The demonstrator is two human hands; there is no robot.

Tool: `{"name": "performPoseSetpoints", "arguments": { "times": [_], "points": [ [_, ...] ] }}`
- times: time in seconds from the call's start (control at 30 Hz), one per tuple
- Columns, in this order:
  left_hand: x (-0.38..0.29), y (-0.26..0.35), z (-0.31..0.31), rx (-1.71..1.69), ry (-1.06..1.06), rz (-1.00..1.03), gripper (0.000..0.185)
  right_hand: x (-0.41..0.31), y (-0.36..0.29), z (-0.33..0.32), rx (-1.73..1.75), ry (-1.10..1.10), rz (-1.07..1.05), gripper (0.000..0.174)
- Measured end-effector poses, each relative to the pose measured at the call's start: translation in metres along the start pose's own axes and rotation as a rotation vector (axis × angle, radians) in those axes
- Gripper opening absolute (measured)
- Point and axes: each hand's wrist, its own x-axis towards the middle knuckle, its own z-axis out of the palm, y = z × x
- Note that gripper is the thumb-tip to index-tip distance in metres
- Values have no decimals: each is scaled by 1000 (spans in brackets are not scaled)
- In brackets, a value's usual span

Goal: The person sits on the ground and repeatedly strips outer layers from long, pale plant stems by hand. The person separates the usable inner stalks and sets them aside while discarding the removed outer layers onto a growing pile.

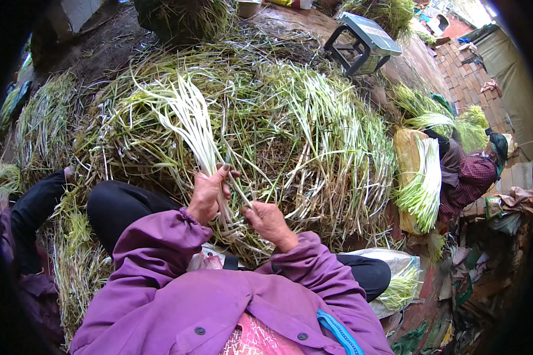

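A bunch of pale, cleaned garlic chives or similar stalks (198, 128) is gripped in my left hand (208, 193), its white ends fanning up and away from me. My right hand (267, 223) pinches the lower end of a single stalk (240, 190), whose upper part passes by my left thumb. Both hands are above the near edge of a broad heap of uncleaned stalks (337, 164), which has dry brown leaves mixed in. Some fingers of each hand are hidden.
A plastic stool (364, 42) stands beyond the heap. To the right, a pale bundle (419, 182) lies on a yellowish sack (404, 151), near another person (468, 177). A white bag (384, 257) holding stalks lies by my right knee. Another person's leg (37, 213) is at left.
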Motion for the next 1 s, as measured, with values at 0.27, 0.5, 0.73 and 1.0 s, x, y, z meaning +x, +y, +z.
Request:
{"name": "performPoseSetpoints", "arguments": {
  "times": [0.27,0.5,0.73,1.0],
  "points": [
    [-13,-25,4,-70,-171,-156,17,7,6,20,-41,-22,30,23],
    [-18,46,28,-67,-258,119,16,33,10,-63,285,140,-123,28],
    [-12,27,19,-205,-365,-103,20,60,-25,-34,965,-253,-230,50],
    [-21,30,19,-78,-369,-116,24,41,-16,-46,408,-215,-67,22]
  ]
}}
